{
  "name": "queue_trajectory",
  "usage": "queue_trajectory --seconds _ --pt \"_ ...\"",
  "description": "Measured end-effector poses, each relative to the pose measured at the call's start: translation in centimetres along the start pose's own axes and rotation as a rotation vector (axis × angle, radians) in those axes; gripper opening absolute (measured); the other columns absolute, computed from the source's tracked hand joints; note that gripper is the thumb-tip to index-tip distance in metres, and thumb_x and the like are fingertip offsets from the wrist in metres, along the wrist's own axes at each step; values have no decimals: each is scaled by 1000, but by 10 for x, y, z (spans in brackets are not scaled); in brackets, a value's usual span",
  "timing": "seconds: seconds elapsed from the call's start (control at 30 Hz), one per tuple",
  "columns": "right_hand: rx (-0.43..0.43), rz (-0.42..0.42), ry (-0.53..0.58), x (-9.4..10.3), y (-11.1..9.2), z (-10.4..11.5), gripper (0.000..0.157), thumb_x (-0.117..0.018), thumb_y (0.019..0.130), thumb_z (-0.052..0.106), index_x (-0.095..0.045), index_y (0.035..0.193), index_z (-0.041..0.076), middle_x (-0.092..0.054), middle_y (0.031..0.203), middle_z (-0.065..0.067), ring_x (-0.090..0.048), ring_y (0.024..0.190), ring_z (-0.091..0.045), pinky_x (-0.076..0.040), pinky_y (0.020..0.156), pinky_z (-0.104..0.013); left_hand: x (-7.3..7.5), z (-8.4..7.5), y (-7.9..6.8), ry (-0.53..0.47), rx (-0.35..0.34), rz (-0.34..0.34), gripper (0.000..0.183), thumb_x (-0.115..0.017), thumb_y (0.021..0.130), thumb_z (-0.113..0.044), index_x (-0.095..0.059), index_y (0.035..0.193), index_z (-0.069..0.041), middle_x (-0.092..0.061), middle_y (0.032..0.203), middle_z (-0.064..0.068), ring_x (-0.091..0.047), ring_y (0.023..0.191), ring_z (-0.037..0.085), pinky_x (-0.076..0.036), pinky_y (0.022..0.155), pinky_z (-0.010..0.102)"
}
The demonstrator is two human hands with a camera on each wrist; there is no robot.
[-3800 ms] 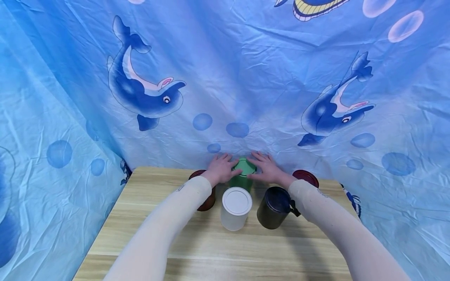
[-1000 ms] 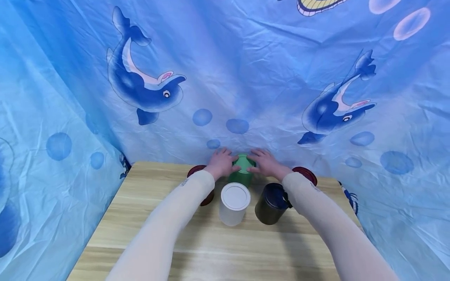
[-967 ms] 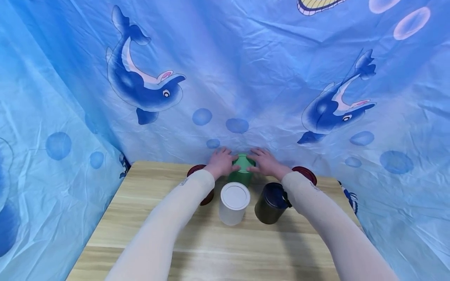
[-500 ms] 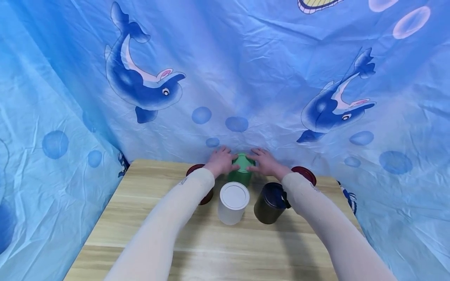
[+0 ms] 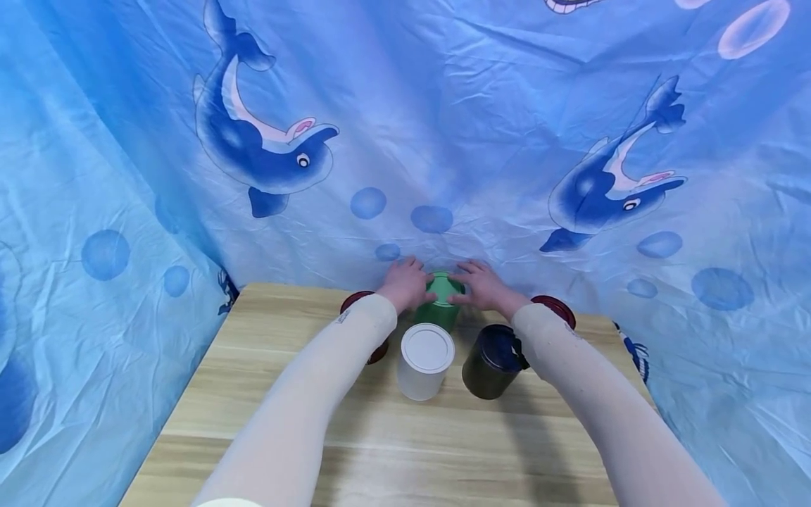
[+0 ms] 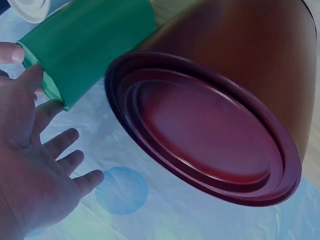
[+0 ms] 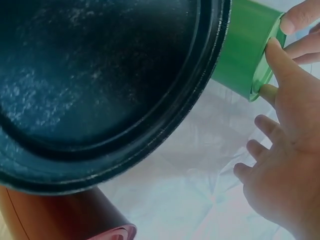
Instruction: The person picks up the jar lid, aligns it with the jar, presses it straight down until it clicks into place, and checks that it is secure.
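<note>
In the head view a green canister (image 5: pixel 440 316) stands upright at the table's back, its lid facing up. My left hand (image 5: pixel 405 283) holds its left rim with thumb and index finger. On the opposite side, my right hand (image 5: pixel 483 287) holds the rim the same way. The remaining fingers of both hands spread away from it, as the left wrist view shows beside the green canister (image 6: pixel 95 47). Close in front stands a white canister (image 5: pixel 421 377). A black lidded canister (image 5: pixel 488 373) with a side handle is near my right wrist.
A brown canister with a dark red lid (image 6: pixel 200 130) stands left of the green one, partly behind my left forearm. Another dark red lid (image 5: pixel 560 310) shows beyond my right forearm. A blue dolphin-print curtain (image 5: pixel 380 127) hangs behind the wooden table (image 5: pixel 279 338).
Both hands stay at the green canister's rim and have drawn slightly closer around it since the first frame. The head view has tilted a little, shifting the whole scene upward.
</note>
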State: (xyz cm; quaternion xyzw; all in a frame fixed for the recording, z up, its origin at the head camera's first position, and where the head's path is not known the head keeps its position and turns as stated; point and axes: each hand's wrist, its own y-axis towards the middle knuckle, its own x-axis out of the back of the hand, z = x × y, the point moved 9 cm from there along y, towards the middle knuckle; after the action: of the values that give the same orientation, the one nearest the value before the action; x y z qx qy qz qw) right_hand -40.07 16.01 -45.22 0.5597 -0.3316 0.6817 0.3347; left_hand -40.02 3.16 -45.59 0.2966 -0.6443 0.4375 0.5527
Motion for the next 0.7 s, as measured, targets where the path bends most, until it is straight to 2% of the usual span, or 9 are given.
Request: queue_trajectory --seconds 0.13,0.3,0.4,0.53,0.7 --pt "7 -2 -36 7 0 8 64 -72 102 42 -60 151 4 -45 162 -29 -37 151 -51 -26 126 -66 0 2 -1 70 -16 -6 65 -50 108 -63 -47 163 -30 -31 175 7 -17 164 32 -19 130 60" --pt "17 23 -102 17 -2 20 68 -69 103 49 -55 157 10 -42 166 -24 -36 153 -50 -23 127 -67 4 6 -8 110 -60 -71 66 -51 107 -63 -49 163 -26 -31 174 9 -21 163 32 -19 130 62" --pt "33 18 -121 28 -9 27 68 -70 103 48 -53 159 12 -41 167 -22 -36 154 -49 -23 126 -68 12 6 -14 108 -102 -117 66 -56 107 -59 -51 161 -24 -36 172 11 -27 161 33 -22 129 62" --pt "69 -26 -148 44 -23 35 68 -73 102 44 -53 159 13 -42 166 -22 -38 153 -47 -24 126 -69 28 3 -25 122 -149 -145 65 -58 106 -58 -50 162 -25 -39 170 11 -32 159 33 -23 129 62" --pt "94 -85 -121 58 -43 41 69 -75 101 42 -52 159 12 -43 165 -24 -41 151 -46 -27 124 -69 48 8 -49 111 -159 -166 66 -58 106 -58 -46 164 -28 -39 170 11 -34 158 32 -23 129 60"
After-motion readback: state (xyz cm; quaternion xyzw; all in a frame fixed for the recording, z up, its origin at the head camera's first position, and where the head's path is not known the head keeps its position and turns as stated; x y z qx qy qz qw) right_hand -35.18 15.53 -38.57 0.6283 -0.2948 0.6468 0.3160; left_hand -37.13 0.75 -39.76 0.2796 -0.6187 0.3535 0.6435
